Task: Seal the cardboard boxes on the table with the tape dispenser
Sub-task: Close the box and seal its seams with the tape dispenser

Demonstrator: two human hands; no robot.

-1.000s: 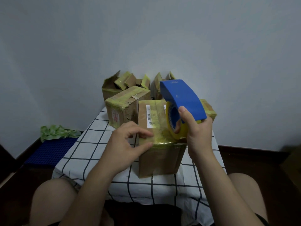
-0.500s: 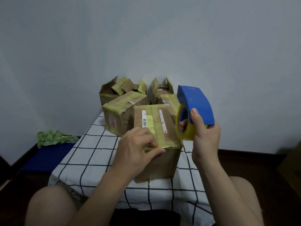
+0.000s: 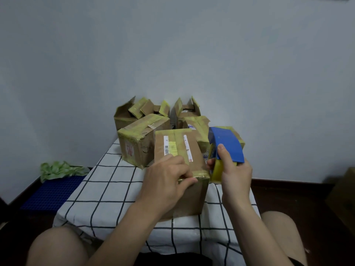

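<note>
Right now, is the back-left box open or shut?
Open: the back-left box has its top flaps standing up, not folded flat or taped down.

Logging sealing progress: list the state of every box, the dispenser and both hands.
front box, closed, taped on top
tape dispenser, held by right hand at front box's near right corner
left hand, grips front box's near top edge
left box, closed, taped
rear left box, flaps open
rear right box, flaps open

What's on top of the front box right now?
On the front box: two white label strips and yellowish tape along its seam; the left hand grips the near edge. The tape end beneath the hand is hidden.
</note>
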